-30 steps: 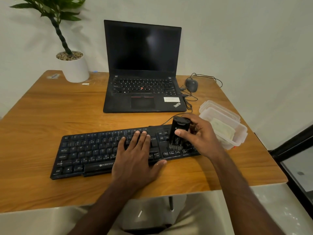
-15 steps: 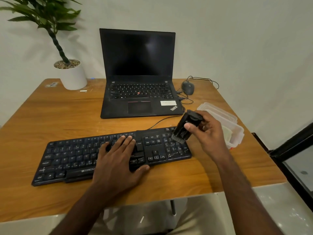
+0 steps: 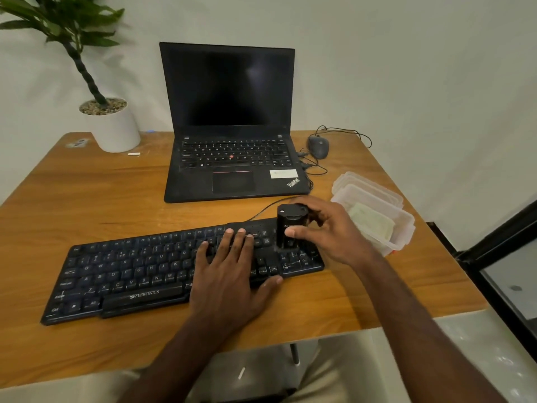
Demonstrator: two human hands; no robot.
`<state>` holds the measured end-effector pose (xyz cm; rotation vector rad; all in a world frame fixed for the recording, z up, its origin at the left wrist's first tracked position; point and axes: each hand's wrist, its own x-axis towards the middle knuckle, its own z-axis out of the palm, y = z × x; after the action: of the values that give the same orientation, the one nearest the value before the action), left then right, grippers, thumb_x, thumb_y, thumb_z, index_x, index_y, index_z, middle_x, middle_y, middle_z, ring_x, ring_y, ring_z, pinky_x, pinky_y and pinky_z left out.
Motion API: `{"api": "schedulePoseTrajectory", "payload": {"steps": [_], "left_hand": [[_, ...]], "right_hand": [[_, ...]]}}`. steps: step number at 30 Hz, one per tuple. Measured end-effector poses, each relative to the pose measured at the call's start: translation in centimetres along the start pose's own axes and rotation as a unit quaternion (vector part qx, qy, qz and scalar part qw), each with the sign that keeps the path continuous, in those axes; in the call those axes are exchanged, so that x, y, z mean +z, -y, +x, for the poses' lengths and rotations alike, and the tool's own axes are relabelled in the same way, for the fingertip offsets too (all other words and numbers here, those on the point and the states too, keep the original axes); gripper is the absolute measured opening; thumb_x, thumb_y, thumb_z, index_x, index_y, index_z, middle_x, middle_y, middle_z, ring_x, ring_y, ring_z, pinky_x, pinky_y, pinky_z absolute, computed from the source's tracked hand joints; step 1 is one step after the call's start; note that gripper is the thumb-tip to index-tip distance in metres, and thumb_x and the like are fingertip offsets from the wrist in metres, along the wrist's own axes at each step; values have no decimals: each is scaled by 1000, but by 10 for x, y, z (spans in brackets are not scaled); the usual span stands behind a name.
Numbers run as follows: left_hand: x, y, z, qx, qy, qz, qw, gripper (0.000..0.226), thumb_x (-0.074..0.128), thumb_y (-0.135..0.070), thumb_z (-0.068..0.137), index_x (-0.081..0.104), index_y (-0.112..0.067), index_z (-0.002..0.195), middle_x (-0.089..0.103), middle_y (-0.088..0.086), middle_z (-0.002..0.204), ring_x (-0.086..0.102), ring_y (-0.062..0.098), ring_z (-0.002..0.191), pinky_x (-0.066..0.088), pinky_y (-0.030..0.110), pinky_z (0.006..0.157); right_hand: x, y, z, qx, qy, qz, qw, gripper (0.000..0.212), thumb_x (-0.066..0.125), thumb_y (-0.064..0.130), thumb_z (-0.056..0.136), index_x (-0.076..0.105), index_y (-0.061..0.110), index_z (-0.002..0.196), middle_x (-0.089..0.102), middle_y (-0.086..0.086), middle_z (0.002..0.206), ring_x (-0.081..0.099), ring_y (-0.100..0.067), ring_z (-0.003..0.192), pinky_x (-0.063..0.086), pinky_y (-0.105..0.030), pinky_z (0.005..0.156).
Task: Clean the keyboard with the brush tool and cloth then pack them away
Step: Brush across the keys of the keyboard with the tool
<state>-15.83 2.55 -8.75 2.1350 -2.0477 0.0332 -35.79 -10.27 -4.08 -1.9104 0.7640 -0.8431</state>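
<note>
Head view: right hand [image 3: 334, 231] grip around brush tool [image 3: 287, 228] on keyboard [image 3: 130, 274], left hand [image 3: 229, 274] flat beside.

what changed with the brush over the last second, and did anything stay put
Half a second ago the right hand held the brush tool tilted and lifted off the keyboard. Now it has brought it back down upright, with its lower end on the keys at the right end. The left hand stays pressed flat on the keys. The cloth still lies in the plastic container.
</note>
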Motion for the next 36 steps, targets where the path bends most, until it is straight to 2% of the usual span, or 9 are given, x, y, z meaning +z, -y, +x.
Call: {"api": "schedulePoseTrajectory", "payload": {"steps": [3, 6, 11, 14, 19, 23, 29, 32, 36], "left_hand": [[-1, 0, 0, 2, 0, -2, 1000, 99, 17, -86, 87, 42, -14, 149, 37, 6, 157, 26, 24, 149, 22, 60, 116], [0, 0, -1, 1, -4, -5, 1000, 98, 18, -86, 87, 43, -14, 149, 38, 6, 157, 26, 23, 149, 23, 60, 116], [0, -1, 0, 4, -8, -4, 1000, 97, 20, -85, 87, 45, -13, 148, 40, 7, 155, 29, 24, 148, 25, 61, 115], [1, 0, 0, 6, -13, -5, 1000, 96, 22, -85, 88, 47, -13, 146, 42, 8, 154, 31, 25, 147, 26, 61, 114], [0, 0, 0, 0, -7, -6, 1000, 96, 20, -85, 88, 44, -14, 149, 39, 6, 156, 27, 23, 148, 24, 60, 116], [1, 0, 0, 3, -11, -3, 1000, 96, 21, -85, 87, 45, -14, 148, 40, 6, 156, 29, 24, 148, 24, 60, 115], [2, 0, 0, 7, -16, -2, 1000, 96, 22, -85, 87, 46, -13, 147, 42, 8, 154, 32, 25, 147, 25, 60, 115], [1, 0, 0, 7, -17, -3, 1000, 96, 23, -85, 87, 47, -13, 146, 43, 8, 154, 32, 25, 146, 26, 61, 114], [-1, 0, 0, 5, -17, -6, 1000, 96, 22, -85, 87, 48, -13, 145, 43, 8, 153, 32, 25, 146, 27, 61, 114]], "right_hand": [[-28, -6, -4, -2, 4, -37, 999, 37, 82, 18, 85, 70, 16, 120, 74, 1, 109, 67, -26, 97, 54, -47, 82], [-45, -3, -3, -17, -7, -40, 999, 36, 80, 17, 84, 71, 13, 118, 74, -2, 107, 66, -31, 97, 53, -54, 84], [-24, 7, 6, -61, -34, 24, 997, 32, 79, 5, 85, 70, 9, 115, 71, -11, 105, 65, -37, 98, 53, -43, 83], [5, 11, 12, -44, 10, 23, 999, 35, 81, 5, 84, 69, 9, 117, 72, -2, 106, 69, -22, 99, 55, -32, 83], [-6, -2, 4, 3, 19, 9, 1000, 41, 82, 11, 83, 69, 12, 122, 73, 0, 113, 70, -18, 105, 55, -31, 86], [-42, -4, -8, 3, 3, -24, 1000, 40, 84, 22, 82, 70, 16, 119, 73, 1, 109, 68, -22, 101, 55, -39, 85], [-46, 10, -7, -54, -59, -1, 997, 33, 80, 10, 83, 70, 9, 115, 72, 2, 104, 67, -26, 97, 54, -32, 84], [-18, 11, 0, -48, -19, -1, 999, 34, 82, 16, 84, 70, 14, 116, 72, 3, 106, 67, -22, 98, 55, -32, 84], [6, 8, 3, -19, 11, -5, 1000, 40, 82, 11, 84, 68, 23, 119, 72, 6, 111, 68, -11, 104, 56, -27, 86]]}}
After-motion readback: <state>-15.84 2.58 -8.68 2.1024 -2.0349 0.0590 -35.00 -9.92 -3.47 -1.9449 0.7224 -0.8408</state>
